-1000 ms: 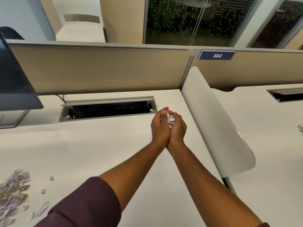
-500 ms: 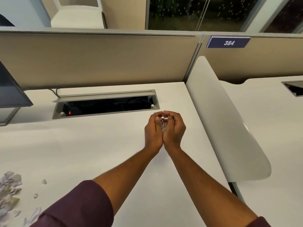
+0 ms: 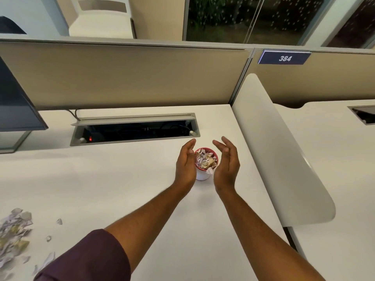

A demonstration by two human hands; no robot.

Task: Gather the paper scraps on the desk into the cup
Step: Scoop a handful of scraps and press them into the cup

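Observation:
A small white cup (image 3: 202, 175) with a red inside stands on the white desk (image 3: 105, 179), heaped with torn paper scraps (image 3: 205, 159). One scrap hangs over its near rim. My left hand (image 3: 185, 164) is open just left of the cup, palm facing it. To the cup's right my right hand (image 3: 226, 162) is open too, fingers spread, holding nothing. A pile of paper scraps (image 3: 13, 234) lies at the desk's near left edge, with a few loose bits (image 3: 59, 221) beside it.
An open cable tray (image 3: 134, 129) is sunk into the desk behind the cup. A monitor (image 3: 16, 106) stands at the far left. A curved white divider (image 3: 280, 155) bounds the desk on the right, and a beige partition (image 3: 129, 76) runs along the back.
My hands were cupped together around scraps above the desk. They have parted, the scraps now lie in the cup, and the cup has come into sight between them.

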